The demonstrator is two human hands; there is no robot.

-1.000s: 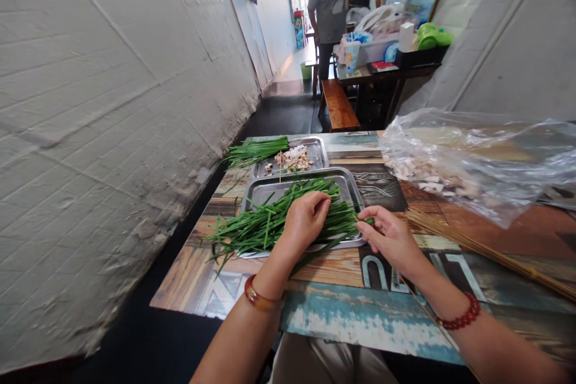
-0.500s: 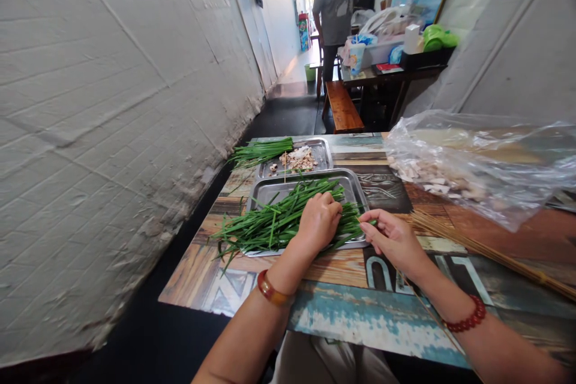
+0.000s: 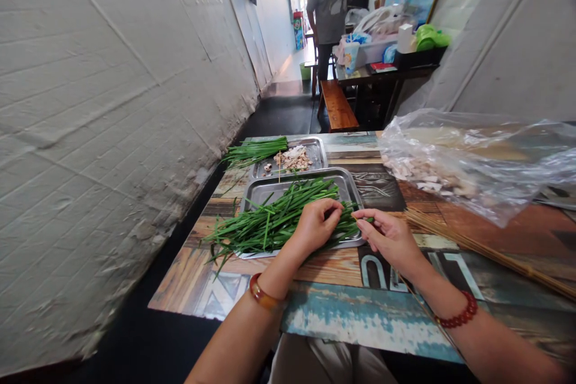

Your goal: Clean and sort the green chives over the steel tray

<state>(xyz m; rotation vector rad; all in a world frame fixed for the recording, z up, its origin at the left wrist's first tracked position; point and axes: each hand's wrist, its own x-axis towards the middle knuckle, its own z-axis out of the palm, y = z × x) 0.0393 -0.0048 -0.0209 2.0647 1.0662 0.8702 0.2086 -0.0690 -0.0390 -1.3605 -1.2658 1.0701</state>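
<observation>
A pile of green garlic chives point(image 3: 274, 222) lies across the near metal tray point(image 3: 246, 199), its leafy ends hanging over the left rim. My left hand point(image 3: 317, 225) rests over the right part of the pile, its thumb and fingers pinched on chive stems, mostly hidden by the hand. Just to its right, my right hand point(image 3: 389, 239) is closed around a thin bamboo skewer point(image 3: 429, 312), which runs back under the wrist toward me. The skewer's front end is by the fingertips, close to the chive stems.
Behind is a second tray point(image 3: 321, 156) with chopped pale pieces point(image 3: 294, 158) and more chives point(image 3: 258, 150). A clear plastic bag point(image 3: 472, 162) of pale pieces and a bundle of skewers point(image 3: 477, 246) lie on the right. A person point(image 3: 330, 6) stands beyond a wooden bench point(image 3: 338, 105).
The view has shifted slightly, so everything sits a little further left. My left hand's fingers have drawn into a pinch near the stem ends; my right hand keeps the skewer.
</observation>
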